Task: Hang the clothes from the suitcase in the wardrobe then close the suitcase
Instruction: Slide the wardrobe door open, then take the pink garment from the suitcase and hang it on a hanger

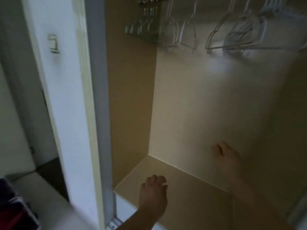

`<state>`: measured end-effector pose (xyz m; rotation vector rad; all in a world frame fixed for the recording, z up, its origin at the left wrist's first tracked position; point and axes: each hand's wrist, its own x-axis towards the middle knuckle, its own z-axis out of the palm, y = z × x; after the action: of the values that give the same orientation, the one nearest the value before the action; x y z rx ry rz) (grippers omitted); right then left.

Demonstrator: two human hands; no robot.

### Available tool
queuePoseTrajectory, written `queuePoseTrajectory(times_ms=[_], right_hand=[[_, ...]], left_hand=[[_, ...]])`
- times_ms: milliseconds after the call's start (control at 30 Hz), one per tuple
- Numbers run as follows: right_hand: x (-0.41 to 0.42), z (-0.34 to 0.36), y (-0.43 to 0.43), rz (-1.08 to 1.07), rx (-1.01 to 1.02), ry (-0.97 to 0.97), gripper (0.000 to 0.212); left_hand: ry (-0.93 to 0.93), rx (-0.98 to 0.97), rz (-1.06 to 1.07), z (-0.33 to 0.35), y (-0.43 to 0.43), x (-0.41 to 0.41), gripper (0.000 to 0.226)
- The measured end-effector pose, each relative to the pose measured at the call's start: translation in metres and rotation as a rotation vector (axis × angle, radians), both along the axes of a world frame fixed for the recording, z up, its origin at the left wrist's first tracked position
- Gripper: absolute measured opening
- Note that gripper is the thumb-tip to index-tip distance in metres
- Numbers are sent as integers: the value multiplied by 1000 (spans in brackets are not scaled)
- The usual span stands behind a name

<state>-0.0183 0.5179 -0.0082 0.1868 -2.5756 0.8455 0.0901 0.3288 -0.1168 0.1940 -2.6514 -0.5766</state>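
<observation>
Left hand (pixel 154 194) hovering loosely curled, empty | right hand (pixel 225 156) reaching higher, blurred, grip unclear | hangers (pixel 216 30) hanging above, nearer right hand | likely suitcase (pixel 11 209) lying low-left, nearer the left hand

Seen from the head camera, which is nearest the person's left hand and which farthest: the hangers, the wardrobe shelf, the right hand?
1. Wardrobe shelf, directly beneath the left hand.
2. Right hand, up and to its right.
3. Hangers, high above at the top of the wardrobe.
</observation>
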Motion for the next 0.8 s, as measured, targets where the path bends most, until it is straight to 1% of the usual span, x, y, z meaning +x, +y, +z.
queuePoseTrajectory(times_ms=[33, 167, 267, 400, 567, 700, 800], right_hand=[[0, -5, -22, 33, 4, -11, 21], [15, -21, -123, 193, 10, -36, 20], [35, -31, -195, 301, 25, -88, 23], [62, -38, -269, 394, 47, -101, 26], [94, -54, -365, 503, 33, -131, 27], [113, -70, -429, 625, 3, -235, 26], [133, -81, -483, 767, -19, -348, 24]], left_hand=[[-61, 36, 50, 7, -15, 7, 30], [-18, 87, 213, 14, -87, 35, 29], [-37, 91, 315, 14, -143, 63, 29], [-37, 94, 426, 10, -205, 89, 30], [-37, 149, 548, 4, -291, 129, 32], [-36, 236, 662, -3, -345, 160, 28], [23, 333, 776, -11, -390, 184, 25]])
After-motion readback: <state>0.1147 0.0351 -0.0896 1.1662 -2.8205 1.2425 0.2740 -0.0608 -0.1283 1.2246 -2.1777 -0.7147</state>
